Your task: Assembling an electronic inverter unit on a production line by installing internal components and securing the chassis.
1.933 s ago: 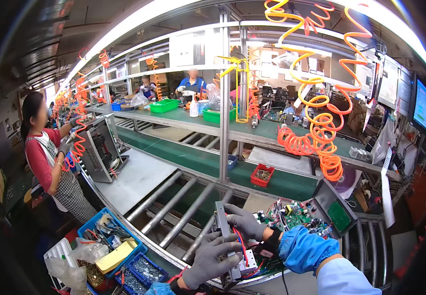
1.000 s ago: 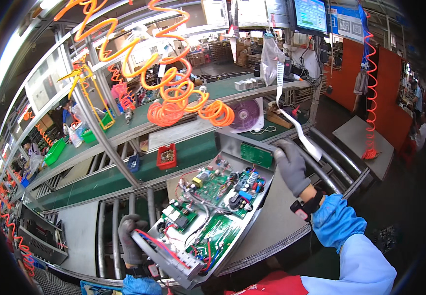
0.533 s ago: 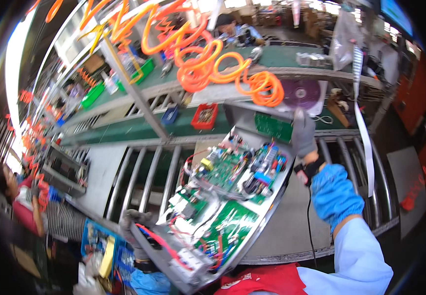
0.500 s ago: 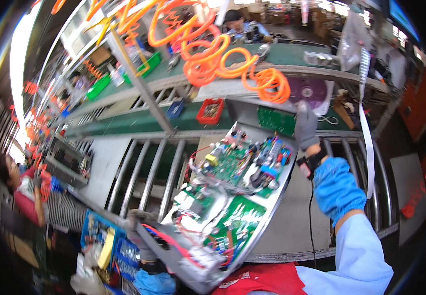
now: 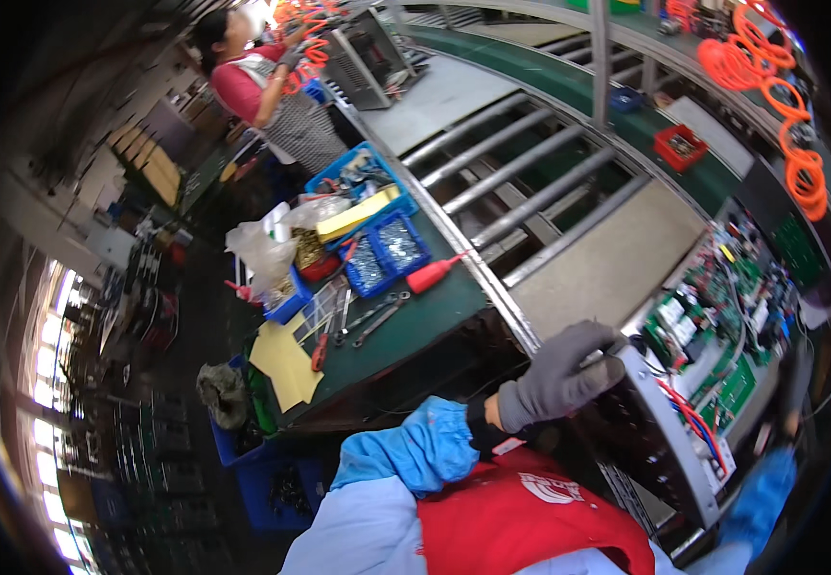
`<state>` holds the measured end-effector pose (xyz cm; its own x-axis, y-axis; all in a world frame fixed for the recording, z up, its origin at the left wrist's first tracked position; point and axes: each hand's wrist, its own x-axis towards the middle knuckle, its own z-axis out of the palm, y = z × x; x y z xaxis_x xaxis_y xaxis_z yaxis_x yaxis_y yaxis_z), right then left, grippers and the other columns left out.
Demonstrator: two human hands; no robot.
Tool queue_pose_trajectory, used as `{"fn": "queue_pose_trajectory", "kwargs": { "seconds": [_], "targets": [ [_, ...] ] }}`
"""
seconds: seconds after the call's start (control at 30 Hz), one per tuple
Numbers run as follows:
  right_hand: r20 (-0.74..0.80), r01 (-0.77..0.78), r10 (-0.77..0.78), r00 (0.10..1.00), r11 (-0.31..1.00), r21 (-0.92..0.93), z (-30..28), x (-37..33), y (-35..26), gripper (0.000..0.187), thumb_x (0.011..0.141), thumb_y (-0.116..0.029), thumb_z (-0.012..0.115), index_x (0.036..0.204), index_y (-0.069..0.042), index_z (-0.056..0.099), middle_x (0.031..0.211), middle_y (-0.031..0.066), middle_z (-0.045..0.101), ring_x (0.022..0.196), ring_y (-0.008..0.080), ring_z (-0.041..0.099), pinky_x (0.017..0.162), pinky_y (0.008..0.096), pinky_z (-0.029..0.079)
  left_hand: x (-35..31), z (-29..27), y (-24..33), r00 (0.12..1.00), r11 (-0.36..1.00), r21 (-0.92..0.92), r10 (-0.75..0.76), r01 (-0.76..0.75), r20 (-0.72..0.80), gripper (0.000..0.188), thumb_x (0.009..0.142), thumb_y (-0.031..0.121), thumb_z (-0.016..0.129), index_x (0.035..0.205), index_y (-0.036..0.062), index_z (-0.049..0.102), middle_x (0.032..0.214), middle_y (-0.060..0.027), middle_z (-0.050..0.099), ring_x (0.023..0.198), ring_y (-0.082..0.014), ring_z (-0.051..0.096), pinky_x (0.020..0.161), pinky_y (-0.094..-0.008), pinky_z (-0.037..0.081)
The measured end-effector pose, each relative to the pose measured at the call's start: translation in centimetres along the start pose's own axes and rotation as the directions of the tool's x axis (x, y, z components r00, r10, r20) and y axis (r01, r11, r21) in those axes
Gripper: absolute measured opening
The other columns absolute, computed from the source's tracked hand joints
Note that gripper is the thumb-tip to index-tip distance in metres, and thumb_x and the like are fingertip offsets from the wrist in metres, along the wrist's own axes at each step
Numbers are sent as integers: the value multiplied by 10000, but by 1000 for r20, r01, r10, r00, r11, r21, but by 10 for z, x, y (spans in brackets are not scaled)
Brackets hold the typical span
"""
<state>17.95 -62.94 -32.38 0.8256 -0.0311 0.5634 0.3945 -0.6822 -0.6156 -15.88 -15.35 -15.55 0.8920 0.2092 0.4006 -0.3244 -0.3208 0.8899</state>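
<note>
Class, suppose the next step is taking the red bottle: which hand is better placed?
Probably the left hand: it is at the left side of the circuit unit, nearer the red bottle. The right hand is at the opposite side, farther away.

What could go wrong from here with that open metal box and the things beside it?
The left hand is at one corner of the metal box; a poor grip might let that end slip. The red and blue wires and circuit boards are uncovered, so they could get snagged or knocked. The red bottle lies on its side near the bench's edge and might roll off.
</note>
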Motion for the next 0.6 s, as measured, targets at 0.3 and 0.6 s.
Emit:
{"fn": "queue_pose_trajectory", "kwargs": {
  "seconds": [0.3,0.6],
  "targets": [
    [947,4,156,282,986,-164,-126,-380,-98,205,763,-242,668,752,-38,675,732,177,646,691,334,635,650,400,471,-160,-215,-179,612,483,390,-496,784,-616,336,825,337,622,1036,82,681,1025,-182,680,955,-373,643,843,-432,510],
    [971,-430,134,197,902,-37,92,-414,-424,265,885,-226,606,985,12,667,895,133,678,801,194,634,714,317,507,-263,-450,-203,432,110,436,-479,893,-764,317,767,327,655,920,56,714,891,-196,701,870,-372,675,769,-456,517]
  ]
}}
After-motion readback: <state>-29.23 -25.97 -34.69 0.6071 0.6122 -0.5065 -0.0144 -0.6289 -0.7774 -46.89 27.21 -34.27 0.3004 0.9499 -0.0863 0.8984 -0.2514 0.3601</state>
